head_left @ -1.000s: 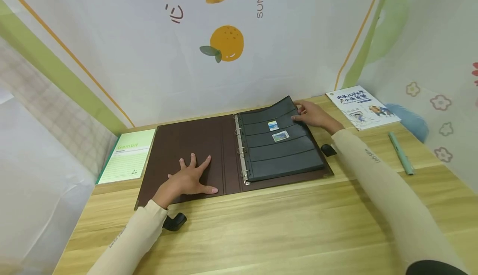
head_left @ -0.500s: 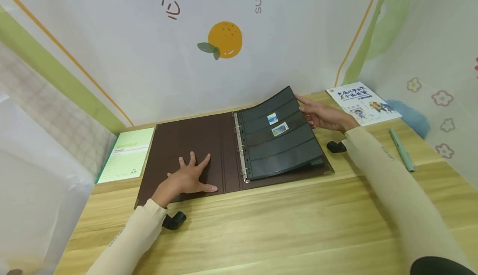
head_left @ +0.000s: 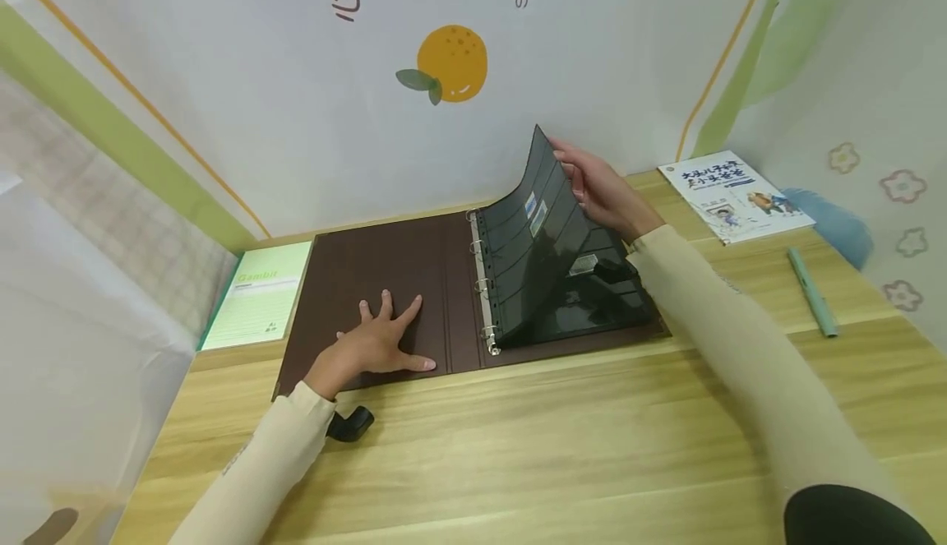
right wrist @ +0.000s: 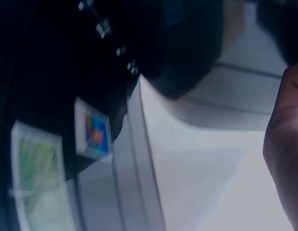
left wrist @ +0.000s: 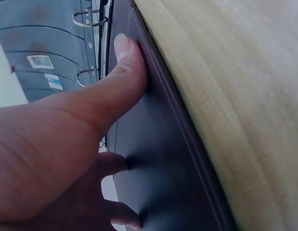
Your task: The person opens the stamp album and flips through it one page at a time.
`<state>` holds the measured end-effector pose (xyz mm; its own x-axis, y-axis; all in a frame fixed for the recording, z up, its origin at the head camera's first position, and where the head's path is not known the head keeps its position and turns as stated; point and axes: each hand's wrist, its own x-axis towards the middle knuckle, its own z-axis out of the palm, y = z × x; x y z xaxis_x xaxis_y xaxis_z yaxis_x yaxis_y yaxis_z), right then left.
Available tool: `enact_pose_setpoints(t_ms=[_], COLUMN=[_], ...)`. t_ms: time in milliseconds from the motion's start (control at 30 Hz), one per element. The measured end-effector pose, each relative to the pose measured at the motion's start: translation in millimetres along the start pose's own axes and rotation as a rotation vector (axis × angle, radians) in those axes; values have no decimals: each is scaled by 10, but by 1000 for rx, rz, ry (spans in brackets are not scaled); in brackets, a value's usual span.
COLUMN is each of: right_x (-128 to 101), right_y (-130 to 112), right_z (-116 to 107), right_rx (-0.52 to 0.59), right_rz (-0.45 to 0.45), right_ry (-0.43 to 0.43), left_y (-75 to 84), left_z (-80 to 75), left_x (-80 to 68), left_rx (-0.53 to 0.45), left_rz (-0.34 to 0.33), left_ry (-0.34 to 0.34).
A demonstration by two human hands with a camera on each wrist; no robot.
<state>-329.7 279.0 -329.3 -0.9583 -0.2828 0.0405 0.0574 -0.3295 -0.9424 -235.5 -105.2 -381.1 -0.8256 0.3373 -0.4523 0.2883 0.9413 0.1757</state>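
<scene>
Brown leather-look binder (head_left: 370, 278) lies open flat on the wooden counter (head_left: 562, 446), its inside cover under the left hand (head_left: 381, 346), which rests there with fingers spread and straight, palm down; the left wrist view shows the thumb (left wrist: 121, 72) pressed along the cover's edge. Just right of that hand run the metal rings (head_left: 482, 286), and from them a dark plastic page (head_left: 536, 233) stands raised at a steep tilt. The right hand (head_left: 599, 187) pinches this page at its far outer edge near the top corner, fingers curled round it.

The page looks light and springy, bowing a little as it stands; its glossy strips seem slippery, and two small stamps (head_left: 534, 212) tucked in the pockets could slide out if it is shaken. The outer edge, away from the rings, seems the sensible place to hold it, since the punched holes would likely tear under a hard pull. The binder itself looks stiff and fairly heavy.

Left of the left hand lies a green notepad (head_left: 259, 294) printed "Gambit". Beyond the right hand sits a booklet (head_left: 732, 191) with Chinese characters I cannot make out, and a pale green pen (head_left: 811, 292) to its near side. The backdrop (head_left: 296, 117) shows an orange and letters reading "SUM".
</scene>
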Motion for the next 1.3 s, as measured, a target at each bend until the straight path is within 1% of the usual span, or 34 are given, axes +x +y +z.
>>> enact_pose_setpoints(t_ms=[33,133,233,267,333,400,467,500,533,567,633,667,700,733,767,800,867,933,967,1033,1100,1133,1167,1233,1300], right_x=[28,101,148,161,179,200,225,238,251,265,298,317,338,358,375,390,419,430,429,423,405,391,373,330,283], right_y=[-6,-2,17,24,27,19,7,0,-7,-13,-22,-25,-28,-21,-10,3,29,64,81,104,106,103,95,80,82], right_z=[48,166,256,285,339,395,452,480,510,542,615,656,695,743,794,840,919,985,1009,1025,1013,996,972,901,813], right_rx=[-8,33,66,70,35,-23,-74,-98,-123,-138,-154,-162,-168,-173,-183,-198,-242,-281,-296,-326,-354,-391,-447,-621,-853], right_rz=[-9,-35,-59,-62,-71,-72,-67,-65,-60,-49,-28,-21,-14,-3,2,3,0,7,10,16,28,25,15,-11,-47], right_ry=[-25,-91,-155,-164,-179,-182,-172,-169,-167,-165,-166,-170,-179,-190,-196,-205,-227,-248,-254,-267,-266,-261,-256,-251,-256], left_y=[7,28,60,73,107,159,242,294,359,437,614,709,798,878,946,1000,1064,1064,1045,987,913,873,828,731,600], left_z=[-9,-34,-70,-88,-146,-236,-368,-446,-532,-624,-824,-925,-1023,-1109,-1187,-1254,-1361,-1403,-1404,-1387,-1361,-1350,-1341,-1329,-1308], left_x=[-3,-14,-24,-28,-39,-61,-96,-117,-141,-169,-223,-242,-260,-278,-285,-282,-256,-222,-204,-186,-196,-208,-218,-256,-282], left_rx=[3,20,49,53,49,31,-18,-62,-132,-237,-484,-597,-680,-747,-792,-803,-781,-792,-792,-760,-706,-677,-641,-605,-582], left_rz=[-1,-8,-28,-38,-46,-24,40,84,133,178,258,280,284,279,270,255,227,226,233,219,185,163,142,112,101], left_ry=[2,9,16,18,30,53,93,119,142,152,170,184,201,221,241,268,305,311,313,329,368,391,418,462,506])
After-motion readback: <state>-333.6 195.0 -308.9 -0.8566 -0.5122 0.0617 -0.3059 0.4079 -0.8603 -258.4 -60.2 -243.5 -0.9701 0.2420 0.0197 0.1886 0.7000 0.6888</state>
